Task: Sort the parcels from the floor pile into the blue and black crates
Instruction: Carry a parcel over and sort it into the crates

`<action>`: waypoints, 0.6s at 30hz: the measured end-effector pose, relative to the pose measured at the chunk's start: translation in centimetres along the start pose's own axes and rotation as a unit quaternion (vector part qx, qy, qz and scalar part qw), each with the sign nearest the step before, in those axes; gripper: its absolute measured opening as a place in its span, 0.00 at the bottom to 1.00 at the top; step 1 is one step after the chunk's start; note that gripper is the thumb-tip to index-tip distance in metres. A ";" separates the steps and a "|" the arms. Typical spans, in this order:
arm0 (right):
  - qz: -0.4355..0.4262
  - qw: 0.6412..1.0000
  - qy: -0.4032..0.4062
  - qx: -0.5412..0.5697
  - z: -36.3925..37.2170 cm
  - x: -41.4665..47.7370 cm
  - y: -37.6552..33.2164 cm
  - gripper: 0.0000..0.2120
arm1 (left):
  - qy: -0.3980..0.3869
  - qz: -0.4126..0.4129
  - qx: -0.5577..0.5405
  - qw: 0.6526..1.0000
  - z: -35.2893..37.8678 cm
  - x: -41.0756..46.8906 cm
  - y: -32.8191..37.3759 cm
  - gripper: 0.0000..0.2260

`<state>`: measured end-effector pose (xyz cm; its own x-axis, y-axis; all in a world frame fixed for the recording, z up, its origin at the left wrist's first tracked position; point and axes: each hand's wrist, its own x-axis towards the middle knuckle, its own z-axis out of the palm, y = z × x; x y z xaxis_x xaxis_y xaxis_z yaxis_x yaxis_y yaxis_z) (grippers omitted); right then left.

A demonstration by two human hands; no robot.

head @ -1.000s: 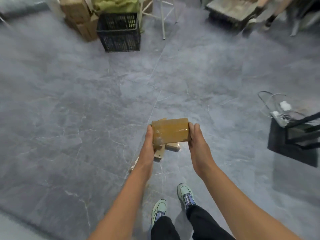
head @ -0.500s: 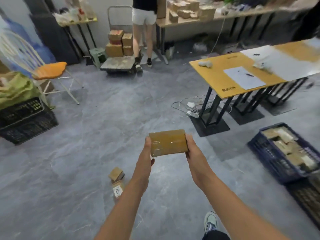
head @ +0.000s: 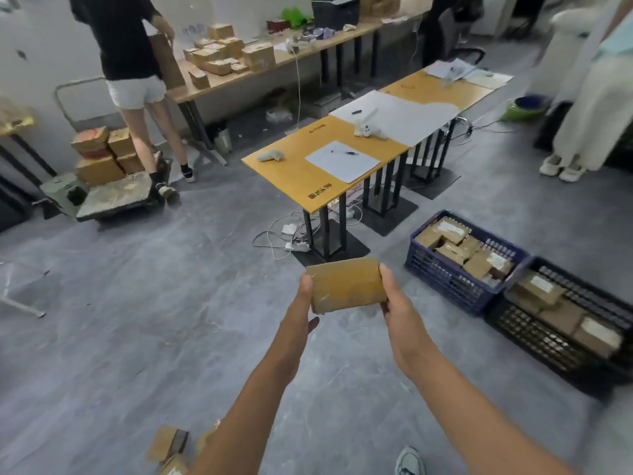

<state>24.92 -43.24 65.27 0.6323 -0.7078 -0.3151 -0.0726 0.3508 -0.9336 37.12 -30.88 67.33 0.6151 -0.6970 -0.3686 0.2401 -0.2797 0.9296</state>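
The parcel (head: pixel 346 284) sits between the left hand (head: pixel 303 298) and the right hand (head: pixel 394 301), above the floor. To its right two crates stand side by side, the first crate (head: pixel 442 272) left of the second crate (head: pixel 534 337), both with parcels inside. A table (head: pixel 284 173) stands behind; the floor pile (head: pixel 168 443) lies lower left, beside the left forearm

Parcel (head: pixel 346 284): plain tan brown. Blue crate (head: pixel 442 275): dark blue lattice wall. Black crate (head: pixel 534 337): black lattice wall. Floor (head: pixel 137 320): grey, marbled with pale veins. Table (head: pixel 294 180): yellow-orange top, black legs. Paper sheet (head: pixel 342 161): white
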 end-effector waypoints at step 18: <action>0.023 0.975 0.186 0.116 -26.0 7.6 -5.4 0.19 | -0.155 -0.064 0.069 0.983 26.6 14.0 3.1 0.29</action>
<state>10.06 -66.49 63.44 0.3057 -0.8463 -0.4363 0.1089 0.4863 -0.8670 26.52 -59.08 64.97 0.3228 -0.8123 -0.4858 0.1825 -0.4502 0.8741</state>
